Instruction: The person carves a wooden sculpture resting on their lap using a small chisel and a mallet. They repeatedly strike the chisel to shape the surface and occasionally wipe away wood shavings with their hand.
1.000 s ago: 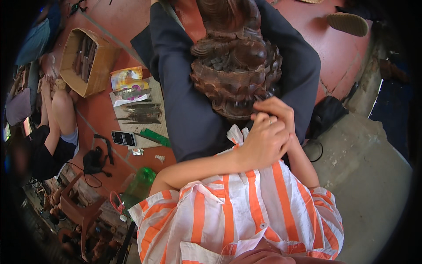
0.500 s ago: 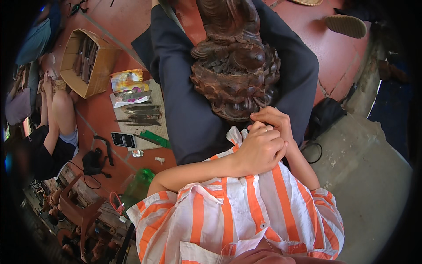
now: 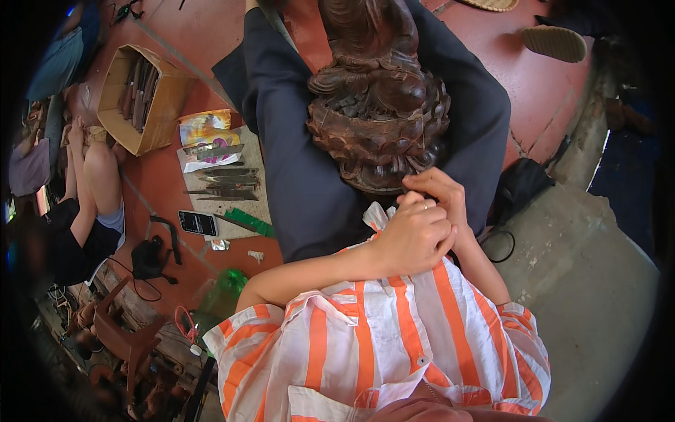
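Note:
A dark brown carved wooden statue [image 3: 376, 133] lies between my legs, its petalled base toward me. Just below that base, my left hand [image 3: 416, 238], with a ring on one finger, is closed, its fingers curled in against the other hand. Behind and partly covered by it, my right hand [image 3: 443, 197] is closed too, its bent fingers at the lower edge of the statue's base. Whether those fingertips touch the wood, I cannot tell. Anything between the fingers is hidden.
To the left, a mat [image 3: 249, 165] bears several flat metal tools [image 3: 228, 179], a phone [image 3: 197, 223] and a green-wrapped blade [image 3: 249, 221]. Beyond stands a cardboard box [image 3: 158, 112] of tools. Another person's leg [image 3: 102, 179] is at far left; a green bottle [image 3: 223, 295] lies nearer.
My two hands have shifted very slightly, still held together by the statue's base. The statue and the things on the floor look the same.

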Action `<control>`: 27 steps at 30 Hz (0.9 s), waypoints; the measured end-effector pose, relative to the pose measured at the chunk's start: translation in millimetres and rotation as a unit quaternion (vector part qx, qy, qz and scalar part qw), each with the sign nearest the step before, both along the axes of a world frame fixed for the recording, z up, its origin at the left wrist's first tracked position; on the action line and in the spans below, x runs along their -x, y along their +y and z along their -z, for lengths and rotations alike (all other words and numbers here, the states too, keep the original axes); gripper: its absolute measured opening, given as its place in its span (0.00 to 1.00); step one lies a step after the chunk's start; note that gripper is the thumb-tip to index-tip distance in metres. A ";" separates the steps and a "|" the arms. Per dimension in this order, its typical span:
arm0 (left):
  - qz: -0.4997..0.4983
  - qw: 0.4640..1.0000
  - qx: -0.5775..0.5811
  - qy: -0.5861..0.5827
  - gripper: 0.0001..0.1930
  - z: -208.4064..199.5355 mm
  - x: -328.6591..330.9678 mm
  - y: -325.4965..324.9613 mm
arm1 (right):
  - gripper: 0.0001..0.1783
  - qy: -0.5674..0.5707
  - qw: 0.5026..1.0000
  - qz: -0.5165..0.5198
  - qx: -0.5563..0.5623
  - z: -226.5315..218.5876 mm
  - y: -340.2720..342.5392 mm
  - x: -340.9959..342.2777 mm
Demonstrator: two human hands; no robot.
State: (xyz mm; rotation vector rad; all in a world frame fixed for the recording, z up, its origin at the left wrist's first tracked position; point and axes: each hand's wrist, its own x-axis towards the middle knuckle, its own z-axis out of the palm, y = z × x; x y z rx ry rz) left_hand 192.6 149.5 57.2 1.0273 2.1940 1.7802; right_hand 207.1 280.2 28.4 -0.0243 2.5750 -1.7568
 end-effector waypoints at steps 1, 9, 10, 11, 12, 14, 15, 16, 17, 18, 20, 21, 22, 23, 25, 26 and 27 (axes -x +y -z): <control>0.009 1.000 0.007 -0.012 0.12 -2.6 -2.7 -1.6 | 0.17 -0.020 0.999 -0.027 -0.027 -0.9 3.0 -1.5; 0.038 0.999 -0.003 -0.016 0.12 2.8 -0.9 -11.9 | 0.19 -0.019 1.000 0.011 -0.022 -0.1 -2.5 -5.4; 0.047 0.999 -0.005 -0.023 0.13 0.3 -1.7 -14.7 | 0.19 0.000 1.000 0.008 -0.026 -0.7 -2.7 -6.4; 0.056 0.998 -0.006 -0.030 0.13 -2.2 -1.4 -17.1 | 0.19 0.018 0.999 0.004 -0.030 -0.9 -3.4 -6.9; 0.064 0.997 -0.008 -0.038 0.13 -3.3 -1.7 -19.7 | 0.20 0.035 0.999 0.001 -0.035 -1.0 -4.5 -8.2; 0.080 0.997 -0.016 -0.019 0.12 -1.6 -3.0 -25.1 | 0.19 0.069 0.996 0.004 -0.058 -1.8 -7.4 -9.8; 0.089 0.996 -0.018 -0.009 0.11 -1.0 -3.7 -28.1 | 0.19 0.088 0.993 0.014 -0.072 -1.5 -10.0 -10.5; 0.063 0.998 -0.031 -0.012 0.10 -2.1 -4.4 -30.6 | 0.19 0.107 0.990 0.023 -0.086 -1.1 -11.7 -11.5; 0.036 0.998 -0.043 -0.014 0.09 -4.0 -5.2 -33.1 | 0.20 0.105 0.989 0.032 -0.094 0.0 -13.0 -14.2; 0.011 0.998 -0.057 -0.016 0.09 -5.0 -6.1 -36.5 | 0.21 0.104 0.988 0.041 -0.103 1.5 -14.4 -18.1; -0.058 0.997 0.055 0.019 0.17 0.1 -13.1 -52.3 | 0.21 0.106 0.984 0.035 -0.142 3.2 -15.0 -22.3; -0.064 0.995 0.064 -0.046 0.18 0.9 -18.4 -58.7 | 0.20 0.110 0.979 0.019 -0.170 4.4 -15.1 -23.2; -0.069 0.989 0.073 -0.112 0.19 2.1 -21.8 -63.0 | 0.19 0.114 0.974 0.003 -0.197 5.3 -15.7 -24.4; -0.063 0.985 0.074 -0.140 0.20 3.4 -23.8 -65.7 | 0.20 0.108 0.973 0.002 -0.203 5.8 -18.5 -25.5; -0.075 0.982 0.073 -0.155 0.19 7.8 -26.2 -72.1 | 0.20 0.153 0.973 0.008 -0.171 6.4 -24.8 -20.4; -0.081 0.981 0.073 -0.162 0.19 9.2 -26.9 -74.6 | 0.21 0.175 0.972 0.012 -0.156 6.3 -28.0 -18.6; -0.080 0.981 0.034 -0.172 0.14 8.5 -23.1 -74.2 | 0.21 0.167 0.976 -0.005 -0.139 5.7 -30.8 -18.7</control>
